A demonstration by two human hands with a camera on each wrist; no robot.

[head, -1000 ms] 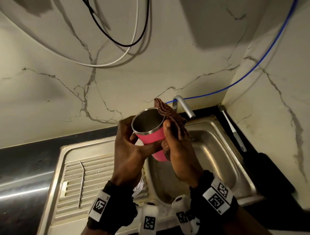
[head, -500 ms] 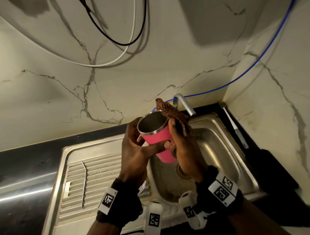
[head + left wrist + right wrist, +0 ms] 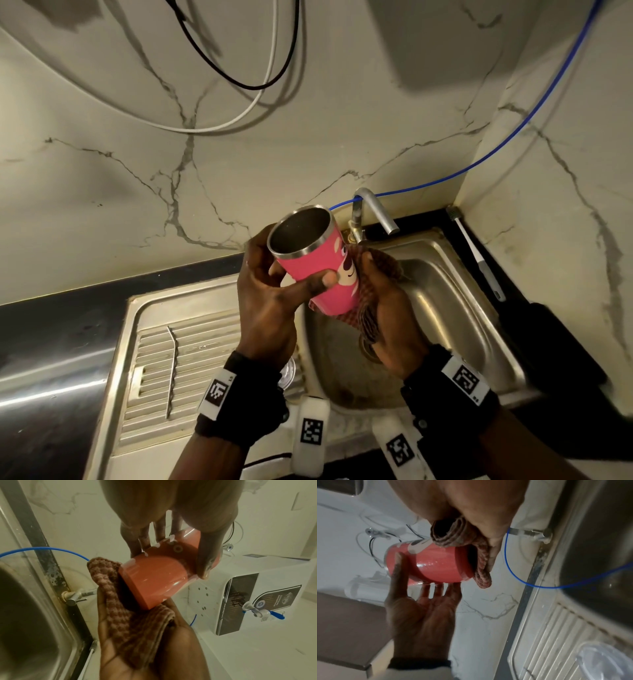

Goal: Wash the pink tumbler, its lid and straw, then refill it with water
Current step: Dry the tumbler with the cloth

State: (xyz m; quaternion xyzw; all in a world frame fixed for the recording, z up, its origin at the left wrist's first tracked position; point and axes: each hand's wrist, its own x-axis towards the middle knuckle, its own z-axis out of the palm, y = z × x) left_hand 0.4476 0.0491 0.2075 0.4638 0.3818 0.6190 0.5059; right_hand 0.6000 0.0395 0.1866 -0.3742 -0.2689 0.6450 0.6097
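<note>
The pink tumbler (image 3: 310,270) is tilted over the sink, its steel mouth toward me and a cartoon face on its side. My left hand (image 3: 274,274) grips it near the rim, thumb across the front. My right hand (image 3: 380,298) holds a brown knitted cloth (image 3: 363,308) cupped against the tumbler's lower side and base. In the left wrist view the tumbler base (image 3: 154,580) sits in the cloth (image 3: 123,608). The right wrist view shows the cloth (image 3: 471,540) folded under the thumb beside the tumbler (image 3: 433,563). A metal straw (image 3: 171,370) lies on the draining board. The clear lid (image 3: 289,371) is half hidden under my left wrist.
The steel sink basin (image 3: 445,325) lies below my hands, with the tap (image 3: 376,212) at its back edge. A white brush (image 3: 476,253) rests on the black counter to the right. A blue tube (image 3: 479,161) runs along the marble wall. A white water purifier (image 3: 248,601) hangs nearby.
The cloth has slid from the tumbler's rim down to its base. The tumbler has turned in my left hand, bringing the cartoon face into view.
</note>
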